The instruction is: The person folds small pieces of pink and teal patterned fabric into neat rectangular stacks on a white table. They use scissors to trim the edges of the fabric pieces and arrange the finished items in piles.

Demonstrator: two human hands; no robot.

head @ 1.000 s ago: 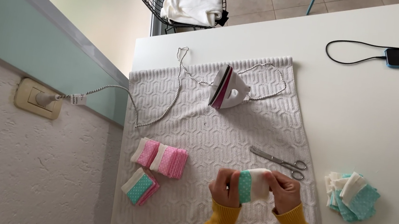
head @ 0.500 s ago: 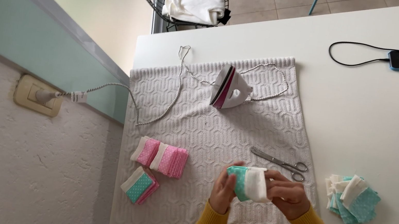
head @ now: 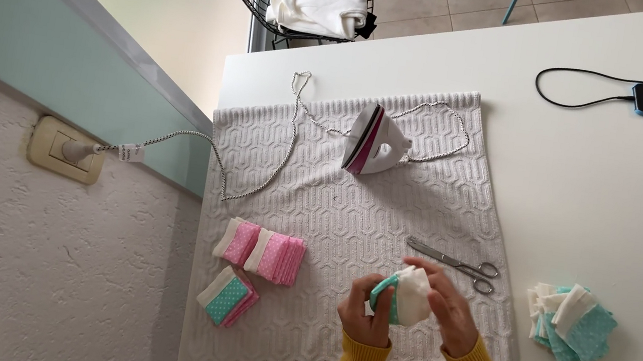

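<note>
A small white tag hangs on the braided cord just beside the beige wall socket, left of the white desk; its print is too small to read. On the grey knitted cloth that covers the desk's left part, a white and pink iron stands on its heel, and scissors lie near the hands. The folded fabric piece, white on the outside with teal dotted cloth at its left edge, is held above the cloth's near edge, between both hands. The left hand has its grip closed on the piece's lower left side; the right hand is clamped on it from the right, fingers curled over the top. Pink and white folded stacks and a teal one lie to the left, a loose teal and white pile on the bare desk to the right.
</note>
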